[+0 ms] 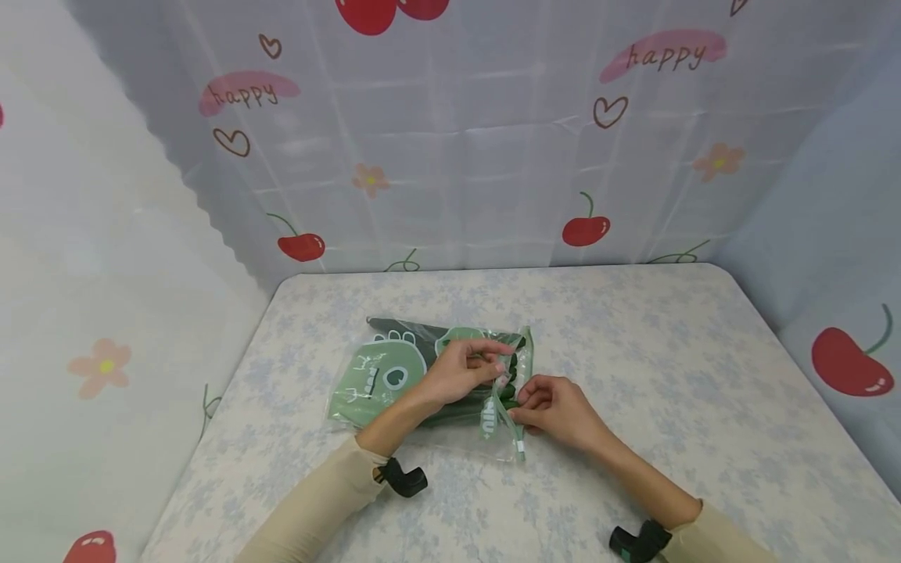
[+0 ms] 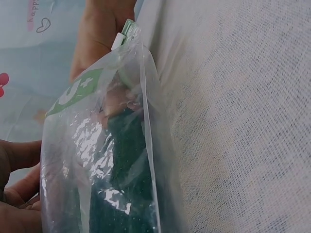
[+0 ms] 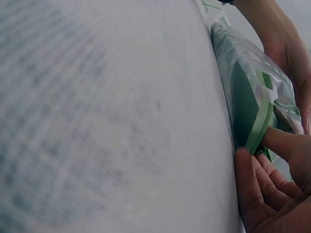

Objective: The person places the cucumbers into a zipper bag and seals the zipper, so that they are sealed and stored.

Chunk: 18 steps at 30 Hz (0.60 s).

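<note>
A clear plastic zip bag (image 1: 376, 383) with a green one-eyed monster print lies flat on the table, its green-edged mouth facing right. Inside is something dark green (image 2: 129, 160); its kind is hard to tell through the shiny plastic. My left hand (image 1: 461, 371) reaches over the bag and pinches the upper lip of the mouth, lifting it a little. At the mouth's near part, my right hand (image 1: 559, 410) pinches the green zip strip (image 3: 260, 124) between thumb and fingers. A white slider (image 3: 270, 93) sits on the strip, near its closer end.
The table (image 1: 669, 375) has a pale cloth with a blue floral pattern. Behind it hangs a white curtain (image 1: 479, 156) printed with cherries, hearts and flowers, and similar curtains stand at both sides. Each wrist wears a black camera (image 1: 404, 477).
</note>
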Tool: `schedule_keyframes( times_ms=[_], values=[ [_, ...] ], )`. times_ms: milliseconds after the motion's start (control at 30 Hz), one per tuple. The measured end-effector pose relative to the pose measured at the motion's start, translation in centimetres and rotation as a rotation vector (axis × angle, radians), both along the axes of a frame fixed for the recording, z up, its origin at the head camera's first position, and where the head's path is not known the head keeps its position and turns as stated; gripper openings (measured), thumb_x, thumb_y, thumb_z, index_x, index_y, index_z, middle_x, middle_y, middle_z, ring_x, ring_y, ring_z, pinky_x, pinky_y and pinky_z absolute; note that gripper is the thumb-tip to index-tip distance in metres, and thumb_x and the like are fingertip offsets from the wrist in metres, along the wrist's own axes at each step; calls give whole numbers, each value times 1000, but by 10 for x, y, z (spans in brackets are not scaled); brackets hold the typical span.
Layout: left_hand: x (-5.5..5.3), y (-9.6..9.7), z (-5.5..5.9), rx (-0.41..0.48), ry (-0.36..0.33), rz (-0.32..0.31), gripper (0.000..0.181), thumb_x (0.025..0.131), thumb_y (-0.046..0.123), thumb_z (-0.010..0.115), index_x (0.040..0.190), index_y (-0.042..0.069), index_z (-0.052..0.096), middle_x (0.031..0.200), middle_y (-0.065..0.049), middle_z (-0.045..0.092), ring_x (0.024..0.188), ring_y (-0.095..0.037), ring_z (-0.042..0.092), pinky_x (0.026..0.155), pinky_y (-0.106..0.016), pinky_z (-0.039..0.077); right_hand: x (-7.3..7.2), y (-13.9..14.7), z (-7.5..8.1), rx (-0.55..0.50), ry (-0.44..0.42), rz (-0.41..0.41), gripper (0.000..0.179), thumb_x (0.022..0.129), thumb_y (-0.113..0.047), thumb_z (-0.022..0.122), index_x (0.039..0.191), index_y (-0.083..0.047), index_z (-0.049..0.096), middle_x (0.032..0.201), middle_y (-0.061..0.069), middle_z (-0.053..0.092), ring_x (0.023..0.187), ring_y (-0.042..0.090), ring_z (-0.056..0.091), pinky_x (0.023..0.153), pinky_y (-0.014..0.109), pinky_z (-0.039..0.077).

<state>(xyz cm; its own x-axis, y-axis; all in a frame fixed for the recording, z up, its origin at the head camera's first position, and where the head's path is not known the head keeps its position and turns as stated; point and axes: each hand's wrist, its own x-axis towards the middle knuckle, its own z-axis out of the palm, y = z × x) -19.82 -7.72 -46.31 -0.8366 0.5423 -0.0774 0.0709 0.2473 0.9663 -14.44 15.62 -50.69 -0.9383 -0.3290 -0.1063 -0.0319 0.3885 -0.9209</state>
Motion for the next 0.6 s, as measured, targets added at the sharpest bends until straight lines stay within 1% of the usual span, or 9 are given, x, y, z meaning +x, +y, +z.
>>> schedule_keyframes(
  times_ms=[100,167,333,400,467,533,600],
  values=[
    [0,1,0,-9,9,-3,37,108,19,67,144,8,68,108,-1,66,91,-26,70,76,-33,53,-1,-1,1,17,-4,9,27,93,-24,87,102,-5,71,85,8,77,72,22,75,66,32,64],
    [0,1,1,-15,21,-5,37,108,19,68,144,7,68,109,-3,66,89,-24,70,77,-35,54,-2,1,2,12,-8,18,28,93,-24,87,103,-4,70,86,9,78,74,22,76,67,32,65],
    [-1,2,4,-7,39,-25,38,109,18,66,145,8,67,111,-4,66,89,-10,70,90,-40,63,0,11,3,-47,-34,35,32,95,-23,84,110,0,69,97,15,79,83,25,78,74,34,67],
    [0,1,4,3,45,-34,38,109,15,62,147,8,66,111,-5,65,85,-9,66,92,-40,63,1,17,4,-73,-52,32,32,98,-23,82,114,0,68,101,17,78,86,26,79,76,35,67],
    [0,1,3,15,54,-38,40,109,11,57,148,6,64,111,-6,65,79,-12,60,91,-39,63,2,23,4,-99,-66,34,33,101,-24,78,118,1,66,104,18,77,89,27,79,79,35,68],
    [0,1,1,11,71,-41,43,107,7,55,150,6,63,112,-7,66,76,-14,56,84,-34,60,3,30,5,-122,-92,26,34,103,-26,76,120,1,65,105,20,76,90,28,79,80,36,68],
    [1,2,0,-1,91,-39,45,105,5,55,149,7,63,112,-8,68,77,-14,58,80,-29,57,5,38,7,-140,-124,32,37,105,-27,73,123,4,63,108,22,75,92,29,78,80,38,68]
  ],
)
